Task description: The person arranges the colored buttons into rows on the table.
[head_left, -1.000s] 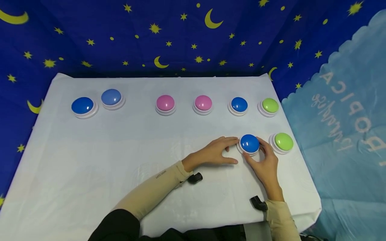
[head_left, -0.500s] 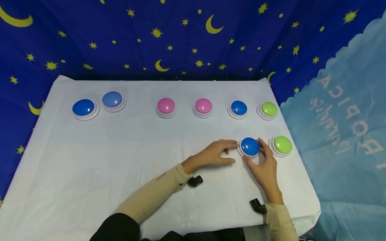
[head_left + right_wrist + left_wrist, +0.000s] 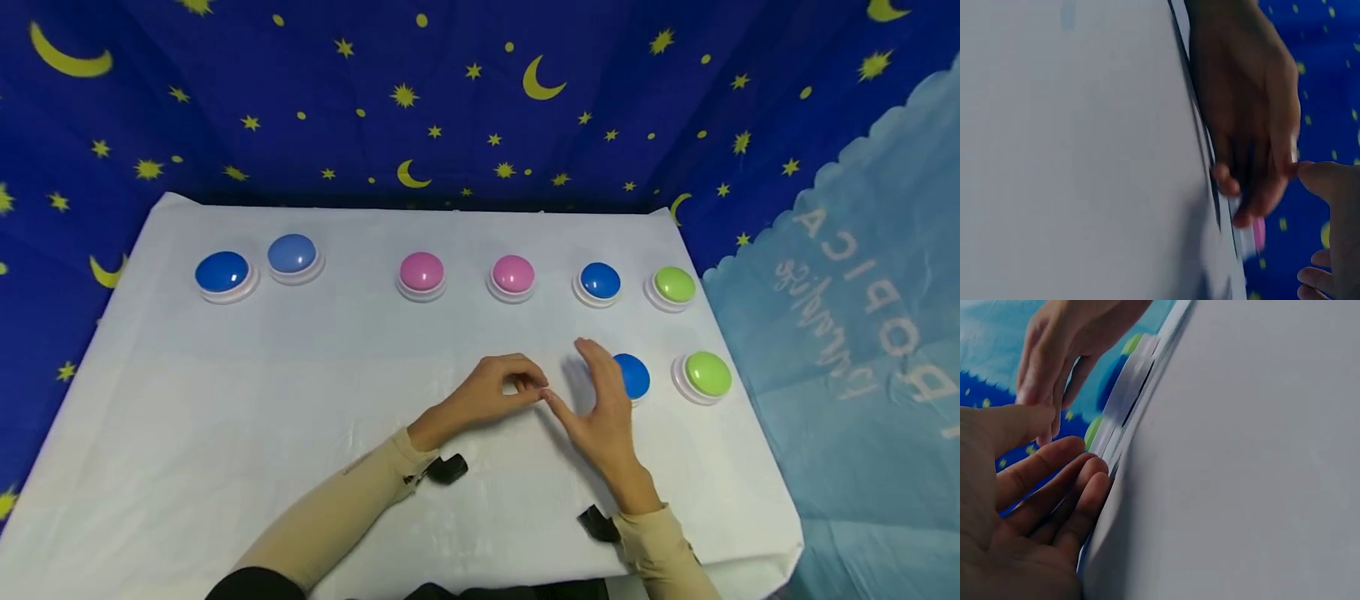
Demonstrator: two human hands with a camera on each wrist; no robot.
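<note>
The blue dome button point(image 3: 632, 377) stands in the front row on the table, partly hidden behind my right hand point(image 3: 603, 417), which is beside it and holds nothing. My left hand point(image 3: 487, 390), its fingers loosely bent and nothing between them, is left of the right hand. The tips of the two hands meet or nearly meet; the left wrist view has the right hand point(image 3: 1054, 362) at the left thumb's tip. In the right wrist view the left hand point(image 3: 1247, 106) hangs with bent fingers. A green dome button point(image 3: 708, 375) is right of the blue one.
Along the back stand two pink buttons point(image 3: 513, 277), a blue button point(image 3: 600, 283) and a green button point(image 3: 672, 287). Two more blue buttons point(image 3: 223, 275) are at the back left. A white cloth covers the table point(image 3: 300, 375); starry blue fabric point(image 3: 465, 108) hangs behind.
My right hand has let go of the front blue button and moved left. My left hand has drawn back left from it, and the hands have come together. The button stays in place.
</note>
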